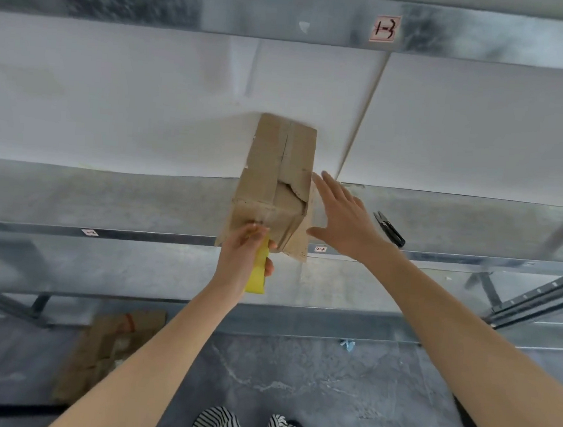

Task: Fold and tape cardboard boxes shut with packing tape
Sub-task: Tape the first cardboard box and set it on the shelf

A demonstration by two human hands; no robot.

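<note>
A long brown cardboard box (276,176) lies on the metal shelf (122,201), its near end facing me with clear tape across it and a torn flap edge on top. My left hand (242,261) grips a yellow tape roll (258,272) against the box's near end. My right hand (344,215) is spread open beside the box's right side, fingers straight, close to the cardboard but contact is unclear.
Small black snips (389,229) lie on the shelf right of my right hand. White panels (147,101) stand behind the box. Flattened cardboard (107,351) lies on the floor at the lower left. A slanted metal rail (536,300) crosses the right side.
</note>
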